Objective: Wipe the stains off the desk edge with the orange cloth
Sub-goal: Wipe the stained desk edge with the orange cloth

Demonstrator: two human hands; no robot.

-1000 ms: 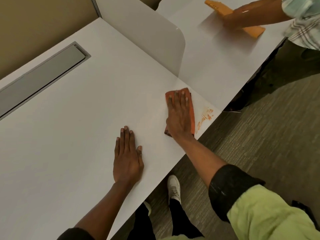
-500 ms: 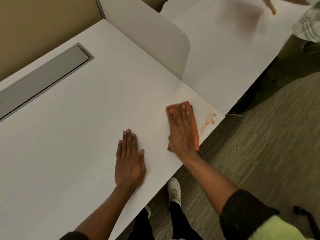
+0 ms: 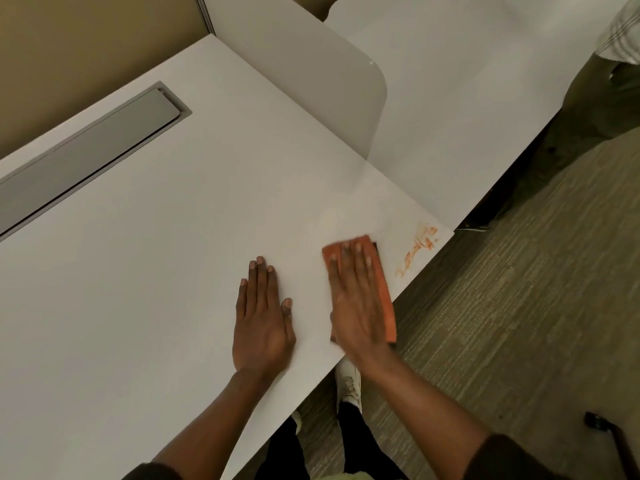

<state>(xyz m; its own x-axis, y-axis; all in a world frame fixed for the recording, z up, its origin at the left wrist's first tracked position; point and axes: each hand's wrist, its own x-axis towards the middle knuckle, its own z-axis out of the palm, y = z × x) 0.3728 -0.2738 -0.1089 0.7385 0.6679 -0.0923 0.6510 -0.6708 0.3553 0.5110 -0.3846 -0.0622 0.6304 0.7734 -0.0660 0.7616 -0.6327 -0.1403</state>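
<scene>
An orange cloth [image 3: 382, 282] lies flat on the white desk [image 3: 156, 254], its near end hanging past the desk's front edge. My right hand [image 3: 356, 306] presses flat on top of it, fingers spread. Orange-red smears, the stains [image 3: 417, 247], streak the desk's corner just right of the cloth, uncovered. My left hand [image 3: 261, 313] rests palm-down on the bare desk to the left of the cloth, holding nothing.
A white rounded divider panel [image 3: 311, 84] stands between this desk and the neighbouring desk [image 3: 467, 98]. A grey cable tray lid [image 3: 86, 143] is set into the desk at the back left. A person's plaid sleeve [image 3: 623, 32] shows top right. Carpet [image 3: 519, 306] lies below.
My right hand has slid the cloth back toward me along the desk edge, away from the divider. The other person's hand and orange cloth have left the view. My left hand stayed put.
</scene>
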